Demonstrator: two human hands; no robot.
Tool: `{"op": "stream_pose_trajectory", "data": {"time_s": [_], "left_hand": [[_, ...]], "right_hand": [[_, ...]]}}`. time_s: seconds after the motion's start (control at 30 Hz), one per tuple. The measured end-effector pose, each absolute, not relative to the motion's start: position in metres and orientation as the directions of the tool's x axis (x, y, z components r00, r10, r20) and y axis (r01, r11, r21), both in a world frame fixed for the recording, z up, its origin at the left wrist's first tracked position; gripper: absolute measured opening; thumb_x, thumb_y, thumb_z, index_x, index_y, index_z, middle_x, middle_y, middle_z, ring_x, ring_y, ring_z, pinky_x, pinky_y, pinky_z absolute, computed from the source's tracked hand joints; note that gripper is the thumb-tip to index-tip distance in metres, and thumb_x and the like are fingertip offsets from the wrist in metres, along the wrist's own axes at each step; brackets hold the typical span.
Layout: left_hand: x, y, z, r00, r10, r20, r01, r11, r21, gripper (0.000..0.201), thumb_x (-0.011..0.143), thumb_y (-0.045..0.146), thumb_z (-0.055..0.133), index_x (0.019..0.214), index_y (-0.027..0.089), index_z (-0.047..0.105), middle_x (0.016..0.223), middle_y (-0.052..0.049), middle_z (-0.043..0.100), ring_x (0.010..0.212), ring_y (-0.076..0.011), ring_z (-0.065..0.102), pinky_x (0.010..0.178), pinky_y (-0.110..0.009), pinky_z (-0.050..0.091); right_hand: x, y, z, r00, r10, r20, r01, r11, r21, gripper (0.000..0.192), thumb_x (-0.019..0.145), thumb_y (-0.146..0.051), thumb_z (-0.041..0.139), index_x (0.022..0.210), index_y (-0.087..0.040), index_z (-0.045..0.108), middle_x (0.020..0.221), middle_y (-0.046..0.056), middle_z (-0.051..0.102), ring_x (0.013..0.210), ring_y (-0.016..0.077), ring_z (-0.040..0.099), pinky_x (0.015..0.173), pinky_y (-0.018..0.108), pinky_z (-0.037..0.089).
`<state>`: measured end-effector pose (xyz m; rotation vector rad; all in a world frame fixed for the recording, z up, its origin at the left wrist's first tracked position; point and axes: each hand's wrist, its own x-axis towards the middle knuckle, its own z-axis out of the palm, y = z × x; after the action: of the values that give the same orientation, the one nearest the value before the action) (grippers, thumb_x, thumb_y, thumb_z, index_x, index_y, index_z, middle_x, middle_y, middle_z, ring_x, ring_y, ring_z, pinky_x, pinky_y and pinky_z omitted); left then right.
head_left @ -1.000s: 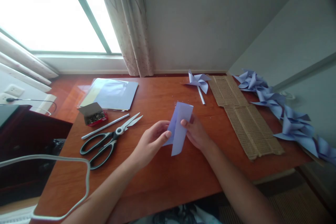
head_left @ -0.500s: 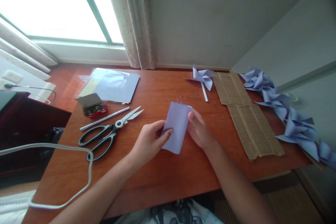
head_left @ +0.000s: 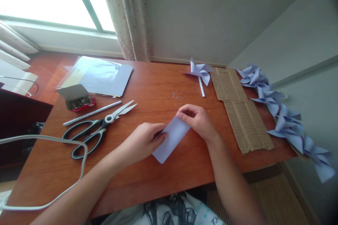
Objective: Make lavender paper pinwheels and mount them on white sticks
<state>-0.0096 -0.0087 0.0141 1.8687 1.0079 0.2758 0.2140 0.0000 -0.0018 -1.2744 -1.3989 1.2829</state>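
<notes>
Between my hands, above the near middle of the table, is a pale lilac sheet of paper (head_left: 170, 142), tilted and looking narrow. My left hand (head_left: 148, 140) pinches its left edge, thumb on top and fingers behind. The far right end of the paper is pinched between the thumb and fingers of my right hand (head_left: 196, 119). Scissors (head_left: 101, 124) with black and grey handles lie to the left of my left hand, blades slightly apart. Just beyond my right hand, tiny silvery bits (head_left: 178, 95) are scattered on the wood.
A white paper stick (head_left: 92, 113), a red box of small metal pieces (head_left: 80, 103) and stacked sheets in plastic (head_left: 105, 77) lie left. One pinwheel (head_left: 200, 72) sits at the back beside corrugated cardboard (head_left: 244, 119). Several more pinwheels (head_left: 286, 123) line the right edge. A white cable (head_left: 83, 161) crosses front left.
The paper has turned clockwise and looks narrower. My right hand has shifted its grip to the far end, curling over it. The whole view has moved slightly.
</notes>
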Motion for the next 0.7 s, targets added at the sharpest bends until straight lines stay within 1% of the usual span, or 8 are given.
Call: {"op": "stream_pose_trajectory", "data": {"time_s": [0.1,0.27,0.5,0.57,0.63,0.7], "left_hand": [[-0.010,-0.007,0.015,0.594,0.776,-0.210,0.542,-0.194,0.818,0.022,0.092,0.031,0.052,0.081,0.017,0.065,0.063,0.003,0.054,0.056,-0.0114,0.045,0.053,-0.022,0.031],[-0.013,-0.005,0.013,0.533,0.832,-0.152,0.533,-0.192,0.824,0.025,0.092,0.034,0.055,0.079,0.016,0.065,0.063,0.003,0.055,0.057,-0.0105,0.045,0.055,-0.022,0.033],[-0.017,-0.001,0.010,0.545,0.828,-0.132,0.536,-0.223,0.814,0.029,0.095,0.037,0.054,0.081,0.016,0.068,0.065,0.002,0.060,0.057,-0.0109,0.048,0.055,-0.023,0.034],[-0.018,-0.001,0.010,0.551,0.827,-0.116,0.517,-0.228,0.825,0.029,0.096,0.037,0.053,0.083,0.016,0.068,0.067,0.002,0.061,0.059,-0.0114,0.051,0.056,-0.023,0.036],[-0.019,-0.001,0.011,0.553,0.828,-0.091,0.485,-0.231,0.844,0.029,0.098,0.036,0.052,0.085,0.016,0.069,0.070,0.001,0.063,0.062,-0.0121,0.054,0.058,-0.023,0.039],[-0.020,-0.001,0.011,0.547,0.835,-0.057,0.453,-0.237,0.860,0.027,0.099,0.035,0.052,0.091,0.016,0.070,0.076,0.000,0.067,0.066,-0.0131,0.059,0.061,-0.023,0.043]], "right_hand": [[0.215,-0.001,-0.002,-0.109,0.993,-0.050,0.108,-0.038,-0.993,0.016,0.082,-0.037,0.078,0.081,-0.022,0.072,0.080,0.001,0.071,0.075,0.0159,0.063,0.069,0.028,0.052],[0.218,-0.001,0.001,-0.069,0.996,-0.051,0.066,-0.046,-0.997,0.014,0.082,-0.036,0.078,0.082,-0.022,0.074,0.082,0.001,0.073,0.074,0.0154,0.064,0.067,0.027,0.051],[0.221,-0.001,0.001,-0.074,0.997,-0.029,0.045,-0.026,-0.999,0.016,0.082,-0.038,0.080,0.085,-0.023,0.074,0.085,0.001,0.074,0.077,0.0160,0.065,0.069,0.027,0.051],[0.222,-0.002,0.001,-0.080,0.996,-0.044,0.013,-0.043,-0.999,0.021,0.084,-0.044,0.077,0.087,-0.023,0.074,0.085,0.001,0.073,0.074,0.0155,0.064,0.066,0.026,0.050],[0.224,-0.002,0.000,-0.096,0.993,-0.067,-0.037,-0.071,-0.997,0.028,0.089,-0.051,0.069,0.088,-0.023,0.074,0.081,0.001,0.070,0.069,0.0145,0.061,0.062,0.026,0.047],[0.225,-0.002,0.000,-0.112,0.991,-0.074,-0.063,-0.081,-0.995,0.031,0.092,-0.052,0.066,0.088,-0.023,0.074,0.079,0.000,0.069,0.067,0.0138,0.059,0.061,0.026,0.046]]}}
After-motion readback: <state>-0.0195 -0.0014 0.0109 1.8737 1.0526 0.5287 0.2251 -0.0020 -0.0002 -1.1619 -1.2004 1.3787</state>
